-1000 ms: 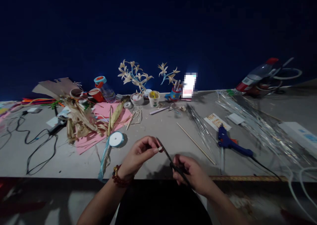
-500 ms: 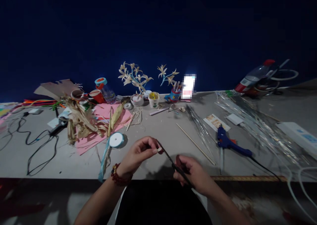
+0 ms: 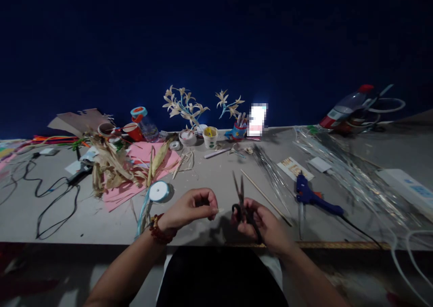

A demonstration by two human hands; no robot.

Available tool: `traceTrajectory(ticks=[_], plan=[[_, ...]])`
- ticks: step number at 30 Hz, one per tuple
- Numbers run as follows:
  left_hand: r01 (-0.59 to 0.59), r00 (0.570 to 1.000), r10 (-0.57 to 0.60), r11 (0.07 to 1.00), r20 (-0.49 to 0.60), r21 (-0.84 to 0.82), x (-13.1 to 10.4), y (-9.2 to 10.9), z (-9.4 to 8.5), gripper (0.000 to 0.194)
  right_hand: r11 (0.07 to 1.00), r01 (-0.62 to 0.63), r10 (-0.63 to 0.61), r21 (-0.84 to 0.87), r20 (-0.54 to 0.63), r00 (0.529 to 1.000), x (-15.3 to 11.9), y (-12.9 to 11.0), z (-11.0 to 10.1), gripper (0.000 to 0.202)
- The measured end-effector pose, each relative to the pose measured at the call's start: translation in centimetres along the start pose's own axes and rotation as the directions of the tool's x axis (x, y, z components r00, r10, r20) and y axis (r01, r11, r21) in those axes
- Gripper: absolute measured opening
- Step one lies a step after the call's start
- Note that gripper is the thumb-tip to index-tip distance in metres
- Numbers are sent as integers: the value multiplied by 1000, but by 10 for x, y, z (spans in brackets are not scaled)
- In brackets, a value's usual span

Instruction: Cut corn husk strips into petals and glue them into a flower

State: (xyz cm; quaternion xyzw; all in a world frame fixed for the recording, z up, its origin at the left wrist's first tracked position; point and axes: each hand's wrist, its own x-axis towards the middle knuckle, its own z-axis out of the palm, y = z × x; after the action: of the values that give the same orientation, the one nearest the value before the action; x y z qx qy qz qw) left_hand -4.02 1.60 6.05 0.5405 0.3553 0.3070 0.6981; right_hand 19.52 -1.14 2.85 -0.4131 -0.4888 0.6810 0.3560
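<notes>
My right hand (image 3: 259, 219) grips dark-handled scissors (image 3: 241, 196), whose slightly parted blades point away from me. To its left, my left hand (image 3: 198, 208) is closed in a pinch, thumb against fingertips. A small pale sliver shows at those fingertips, too small to name for sure. Both hands hover over the near edge of the grey table. Beyond my left wrist lies a spool of light-blue ribbon (image 3: 158, 191), its loose end trailing toward me.
Dried corn husks (image 3: 111, 162) lie on pink paper (image 3: 113, 199) at left. Husk flowers (image 3: 184, 106) stand at the back near a paper cup (image 3: 210, 138). At right are a blue glue gun (image 3: 304, 192), a thin stick (image 3: 267, 196), wires (image 3: 270, 167) and a tilted bottle (image 3: 348, 104).
The scissors have swung away from my left fingers and now point forward, with blades parted. My hands are farther apart. The pale piece at my left fingertips shows less.
</notes>
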Motion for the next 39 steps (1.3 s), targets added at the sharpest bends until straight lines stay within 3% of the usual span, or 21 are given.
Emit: traceTrajectory(ticks=[3,8,10,11,12,14,15,16,18,20,24,30,36,39], plan=[[26,997,-31,997,73,67,4,0,2,23,993,119,-118,2,-85,989,10,-4,10,43],[-12,989,-16,982,145,186,9,1,4,19,988,105,-109,-117,-26,994,17,-9,19,32],[-103,994,89,964,70,247,9,0,3,14,989,100,-105,-105,-50,993,18,-6,20,32],[-173,982,188,939,-23,298,9,-1,3,11,992,105,-112,-70,-88,990,19,-4,20,34],[-241,941,309,900,-142,362,7,-3,3,9,993,116,-119,-27,-145,982,20,-1,21,36],[-313,773,516,817,-369,485,3,-10,6,6,986,157,-137,54,-269,953,21,5,22,40],[-315,707,555,802,-439,507,1,-14,9,6,981,176,-143,80,-317,938,22,7,23,41],[-313,686,549,816,-478,486,0,-19,13,10,977,190,-148,92,-349,925,23,9,25,41],[-289,765,456,874,-455,390,-2,-29,24,14,975,204,-156,92,-375,914,24,11,28,40],[-268,804,377,920,-460,286,0,-37,35,16,976,203,-161,77,-374,913,25,12,31,38],[-263,800,287,957,-528,121,7,-44,49,22,978,206,-182,26,-367,912,29,12,34,37],[-302,817,249,953,-520,-18,9,-41,47,17,989,134,-148,-66,-322,935,21,19,24,42],[-340,835,226,928,-501,-148,11,-32,46,14,988,5,-7,-153,-17,1000,-1,29,6,51],[-346,846,224,921,-484,-177,12,-30,47,13,978,-5,11,-207,30,999,-6,25,3,50]])
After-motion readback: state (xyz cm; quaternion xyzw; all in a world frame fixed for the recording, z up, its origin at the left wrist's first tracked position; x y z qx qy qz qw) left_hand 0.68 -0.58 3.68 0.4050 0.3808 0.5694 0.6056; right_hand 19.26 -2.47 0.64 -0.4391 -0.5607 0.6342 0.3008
